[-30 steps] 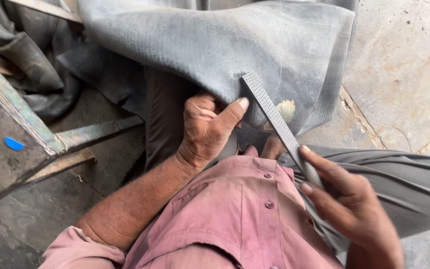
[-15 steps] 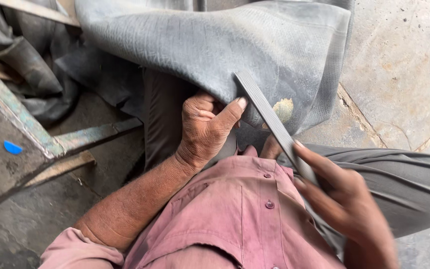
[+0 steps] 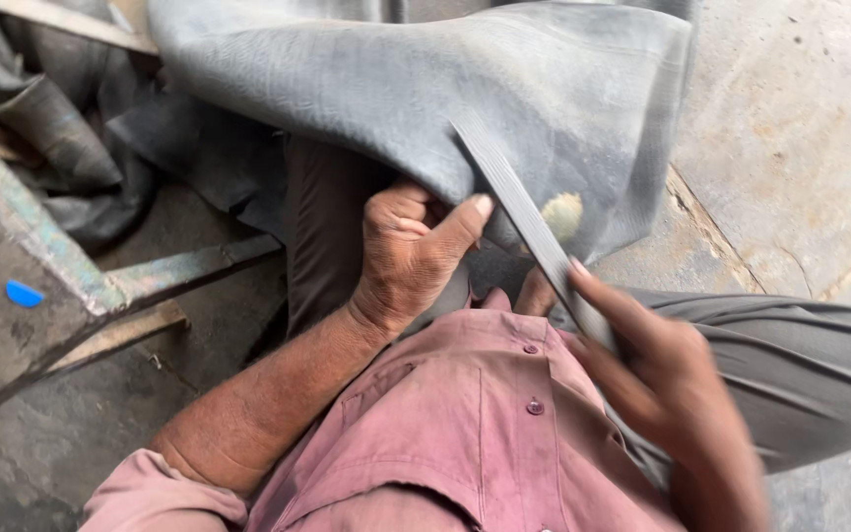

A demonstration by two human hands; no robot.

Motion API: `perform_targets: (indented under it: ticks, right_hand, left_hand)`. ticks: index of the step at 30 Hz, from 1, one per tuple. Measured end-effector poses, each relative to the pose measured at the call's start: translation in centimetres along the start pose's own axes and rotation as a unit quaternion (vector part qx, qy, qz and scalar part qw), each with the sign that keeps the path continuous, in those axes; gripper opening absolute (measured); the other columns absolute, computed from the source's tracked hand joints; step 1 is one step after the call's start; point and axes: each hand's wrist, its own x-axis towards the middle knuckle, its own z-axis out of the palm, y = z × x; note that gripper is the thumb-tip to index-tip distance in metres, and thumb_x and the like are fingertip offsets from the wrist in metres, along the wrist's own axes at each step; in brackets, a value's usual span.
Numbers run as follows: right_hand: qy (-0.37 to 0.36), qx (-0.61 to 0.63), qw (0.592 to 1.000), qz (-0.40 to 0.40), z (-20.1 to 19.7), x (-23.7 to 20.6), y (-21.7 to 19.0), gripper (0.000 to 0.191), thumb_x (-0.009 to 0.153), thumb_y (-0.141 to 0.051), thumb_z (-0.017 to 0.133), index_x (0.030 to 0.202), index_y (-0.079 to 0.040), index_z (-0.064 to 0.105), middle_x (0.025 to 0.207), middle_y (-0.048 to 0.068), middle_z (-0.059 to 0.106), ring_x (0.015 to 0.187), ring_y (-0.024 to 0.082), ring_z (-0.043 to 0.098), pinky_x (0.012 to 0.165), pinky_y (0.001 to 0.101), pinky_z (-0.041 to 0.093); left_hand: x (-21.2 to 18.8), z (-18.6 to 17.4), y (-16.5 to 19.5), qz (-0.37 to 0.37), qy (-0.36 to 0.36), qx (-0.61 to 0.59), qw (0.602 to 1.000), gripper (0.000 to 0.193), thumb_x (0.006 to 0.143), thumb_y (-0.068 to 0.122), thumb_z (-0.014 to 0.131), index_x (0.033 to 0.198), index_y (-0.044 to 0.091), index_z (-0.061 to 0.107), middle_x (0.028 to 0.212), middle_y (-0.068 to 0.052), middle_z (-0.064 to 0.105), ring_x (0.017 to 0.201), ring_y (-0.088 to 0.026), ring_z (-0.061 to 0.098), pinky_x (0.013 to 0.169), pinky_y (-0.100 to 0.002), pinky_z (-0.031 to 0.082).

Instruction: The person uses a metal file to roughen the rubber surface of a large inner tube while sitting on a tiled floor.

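A large grey rubber inner tube (image 3: 366, 89) lies draped over my lap. My left hand (image 3: 411, 251) grips the tube's lower edge, thumb stretched toward a pale scuffed spot (image 3: 563, 212) on the rubber. My right hand (image 3: 657, 369) is shut on a long flat metal file (image 3: 519, 212), which slants up and to the left across the tube, its blade lying just left of the pale spot. My pink shirt and grey trousers fill the lower part of the view.
A worn green metal frame (image 3: 61, 266) with a grey slab stands at the left, a small blue piece (image 3: 24, 294) lying on it. More dark rubber (image 3: 41, 128) is heaped behind it. Concrete floor (image 3: 800, 128) lies to the right.
The file has slid up and to the left along the tube, its tip now farther past the pale spot. My left hand has kept its grip on the rubber.
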Motion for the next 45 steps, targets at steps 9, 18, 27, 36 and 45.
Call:
perform_targets:
  ticks: [9,18,27,36,45]
  right_hand:
    - [-0.019,0.067,0.995,0.072,-1.8,1.6,-2.3,0.059,0.089,-0.014,0.073,0.146,-0.012,0.060,0.066,-0.002,0.049,0.055,0.007,0.046,0.046,0.0267,0.035]
    - [0.013,-0.059,0.997,0.048,1.4,4.9,-1.9,0.057,0.092,-0.016,0.074,0.147,-0.015,0.059,0.061,0.000,0.045,0.055,0.009,0.044,0.048,0.0268,0.036]
    - [-0.009,-0.017,0.999,0.030,-0.4,1.3,-0.7,0.058,0.087,-0.013,0.074,0.143,-0.013,0.061,0.059,-0.007,0.053,0.052,0.007,0.050,0.050,0.0252,0.040]
    - [-0.010,-0.008,0.996,0.084,-1.4,3.8,-3.8,0.058,0.088,-0.010,0.074,0.144,-0.014,0.062,0.060,-0.004,0.044,0.052,0.010,0.042,0.045,0.0289,0.034]
    - [0.013,-0.076,0.997,0.004,1.5,4.1,0.6,0.055,0.091,-0.012,0.075,0.144,-0.009,0.061,0.063,-0.001,0.057,0.058,0.009,0.054,0.052,0.0273,0.043]
  left_hand:
    - [0.0,0.3,0.2,0.013,0.002,-0.029,0.999,0.015,0.095,0.009,0.076,0.082,0.004,0.070,0.073,-0.001,0.069,0.062,-0.004,0.061,0.053,-0.019,0.049]
    - [0.1,0.3,-0.3,0.031,-0.012,-0.042,0.999,0.013,0.096,0.010,0.075,0.086,0.005,0.069,0.078,-0.001,0.071,0.067,-0.004,0.066,0.057,-0.019,0.054]
    - [0.0,-0.1,-0.3,0.047,-0.015,0.009,0.999,0.012,0.096,0.008,0.075,0.088,0.004,0.067,0.077,0.002,0.067,0.065,-0.001,0.058,0.053,-0.018,0.047]
    - [-0.1,0.3,-0.8,0.066,-0.010,-0.046,0.997,0.008,0.100,0.007,0.074,0.098,0.002,0.068,0.086,-0.001,0.071,0.073,-0.004,0.064,0.064,-0.021,0.056]
    - [-0.1,0.3,-0.2,0.057,-0.016,0.007,0.998,0.010,0.101,0.007,0.073,0.098,0.001,0.067,0.085,-0.004,0.070,0.071,-0.005,0.063,0.059,-0.019,0.052]
